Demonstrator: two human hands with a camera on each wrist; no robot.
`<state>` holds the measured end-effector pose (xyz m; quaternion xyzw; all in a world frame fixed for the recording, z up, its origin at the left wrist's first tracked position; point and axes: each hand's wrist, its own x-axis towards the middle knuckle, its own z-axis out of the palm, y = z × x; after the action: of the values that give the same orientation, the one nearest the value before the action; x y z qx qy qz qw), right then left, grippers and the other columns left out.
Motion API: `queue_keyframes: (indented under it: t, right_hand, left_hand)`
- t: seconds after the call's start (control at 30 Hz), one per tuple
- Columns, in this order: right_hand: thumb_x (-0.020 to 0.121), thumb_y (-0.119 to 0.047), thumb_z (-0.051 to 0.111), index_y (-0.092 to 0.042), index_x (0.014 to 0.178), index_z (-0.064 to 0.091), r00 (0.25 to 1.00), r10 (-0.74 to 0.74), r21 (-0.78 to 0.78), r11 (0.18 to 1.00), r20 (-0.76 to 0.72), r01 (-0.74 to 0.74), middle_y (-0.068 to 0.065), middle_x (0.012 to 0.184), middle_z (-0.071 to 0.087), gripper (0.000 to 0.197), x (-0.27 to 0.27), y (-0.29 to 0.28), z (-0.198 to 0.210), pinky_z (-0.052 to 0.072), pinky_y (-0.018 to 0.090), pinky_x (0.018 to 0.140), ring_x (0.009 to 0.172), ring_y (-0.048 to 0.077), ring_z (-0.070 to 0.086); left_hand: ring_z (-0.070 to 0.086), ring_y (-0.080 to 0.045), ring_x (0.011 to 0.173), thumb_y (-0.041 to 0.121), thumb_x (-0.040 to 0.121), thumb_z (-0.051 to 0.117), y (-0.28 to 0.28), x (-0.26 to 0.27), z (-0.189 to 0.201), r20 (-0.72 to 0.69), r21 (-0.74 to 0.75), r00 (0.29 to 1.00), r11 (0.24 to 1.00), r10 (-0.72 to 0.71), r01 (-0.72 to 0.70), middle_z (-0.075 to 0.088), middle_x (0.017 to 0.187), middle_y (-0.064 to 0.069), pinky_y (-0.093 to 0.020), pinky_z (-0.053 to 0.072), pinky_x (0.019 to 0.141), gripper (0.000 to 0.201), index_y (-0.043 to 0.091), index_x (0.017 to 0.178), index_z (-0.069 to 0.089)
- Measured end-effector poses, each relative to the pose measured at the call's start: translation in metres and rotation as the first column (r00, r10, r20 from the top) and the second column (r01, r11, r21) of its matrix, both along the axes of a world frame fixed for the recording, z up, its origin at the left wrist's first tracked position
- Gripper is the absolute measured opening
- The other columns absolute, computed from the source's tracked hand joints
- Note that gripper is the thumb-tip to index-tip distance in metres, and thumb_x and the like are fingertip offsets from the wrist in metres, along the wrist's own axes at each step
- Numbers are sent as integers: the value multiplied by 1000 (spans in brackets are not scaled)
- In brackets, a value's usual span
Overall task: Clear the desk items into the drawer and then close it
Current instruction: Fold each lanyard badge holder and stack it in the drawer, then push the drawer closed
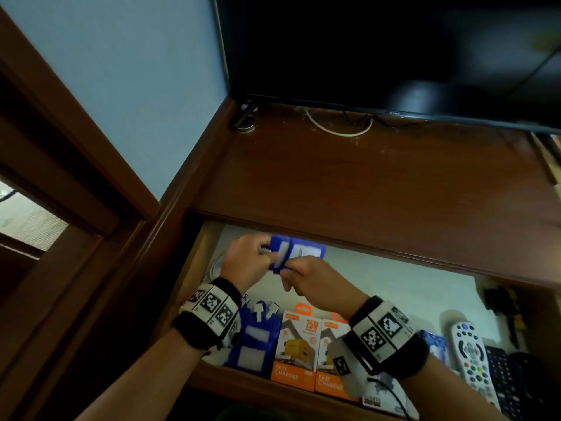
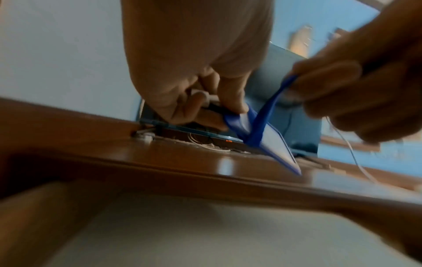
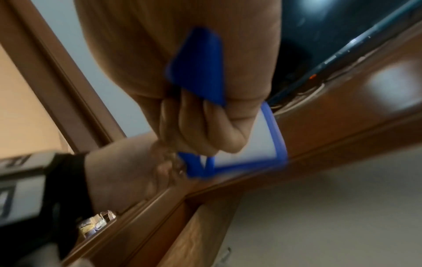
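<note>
Both hands hold blue card holders (image 1: 299, 253) with white inserts over the back left of the open drawer (image 1: 197, 262). My left hand (image 1: 265, 253) pinches one holder (image 2: 237, 121) by its clip end, thumb and fingers curled. My right hand (image 1: 291, 276) grips a second holder (image 3: 251, 159), with a blue flap (image 3: 198, 68) lying against the palm. In the left wrist view my right hand (image 2: 338, 90) pinches a blue strip (image 2: 271, 104), and the two pieces meet in a V. The desk top (image 1: 364, 183) above the drawer is bare wood.
In the drawer lie more blue card holders (image 1: 255, 344), two orange and white charger boxes (image 1: 299, 347), a white remote (image 1: 473, 360) and a black remote (image 1: 504, 384). A dark screen (image 1: 394, 56) and a white cable (image 1: 340, 130) stand at the desk's back. A wall closes the left side.
</note>
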<state>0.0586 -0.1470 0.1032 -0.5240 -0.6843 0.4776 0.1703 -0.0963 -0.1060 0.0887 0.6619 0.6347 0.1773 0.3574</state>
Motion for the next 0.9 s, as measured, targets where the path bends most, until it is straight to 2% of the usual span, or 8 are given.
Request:
queue_keyframes:
  t: [0.13,0.23,0.37,0.53,0.67,0.77,0.83,0.9]
  right_hand:
    - [97,-26,49,-14,66,60,990,71,78,994,121,-80,-6,59,51,35,15,11,6,34,18,54,49,5,42]
    - [95,-29,52,-19,60,56,998,11,48,999,61,-14,-5,56,50,37,25,13,-1,35,22,54,47,5,41]
    - [94,-15,54,-11,60,52,951,-179,-81,983,-251,164,-4,51,45,34,17,6,-14,32,18,49,44,4,38]
    - [86,9,50,-19,62,60,730,-496,-412,855,-470,316,-8,48,57,38,3,-8,-26,47,17,47,42,0,54]
    - [97,-4,36,-17,64,53,726,-508,-447,842,-463,303,-4,48,47,39,-11,-7,-30,34,22,46,41,9,37]
    - [93,-7,43,-13,74,55,713,-490,-468,847,-501,253,3,57,49,23,-9,-9,-28,32,24,48,48,12,37]
    - [89,-13,48,-13,77,58,720,-452,-474,859,-527,193,5,63,52,16,-4,-15,-31,34,24,49,52,13,40]
    - [87,-14,50,-11,79,58,757,-421,-470,866,-499,172,4,64,55,12,1,-21,-34,34,24,50,51,12,43]
  left_hand:
    - [60,-18,80,11,81,70,-7,-14,3,-88,-145,933,932,-348,333,67,84,-3,-34,48,77,2,9,82,71]
    - [60,-13,80,2,81,68,-10,-26,7,59,-291,901,856,-430,427,67,82,4,-34,50,77,24,24,72,71]
    - [62,-19,84,-8,84,59,-13,-36,8,441,-348,883,876,-162,334,71,86,-2,-36,52,81,37,26,83,75]
    - [57,-39,111,-3,93,47,-26,-19,8,620,-284,784,942,39,177,66,113,-17,-50,44,98,30,17,107,64]
    - [62,-27,102,-1,96,41,-34,-7,1,759,-313,613,948,219,48,69,104,-8,-43,49,89,30,14,110,63]
    - [64,-18,97,1,96,41,-38,-2,-2,788,-338,546,941,287,-6,69,104,-6,-33,52,82,29,13,109,63]
    - [65,-21,100,1,96,42,-40,-3,-3,775,-329,569,944,275,-9,70,107,-8,-33,52,83,29,11,113,63]
    - [64,-25,104,2,95,44,-43,-7,-5,701,-291,682,957,208,7,69,110,-10,-38,51,89,29,11,114,64]
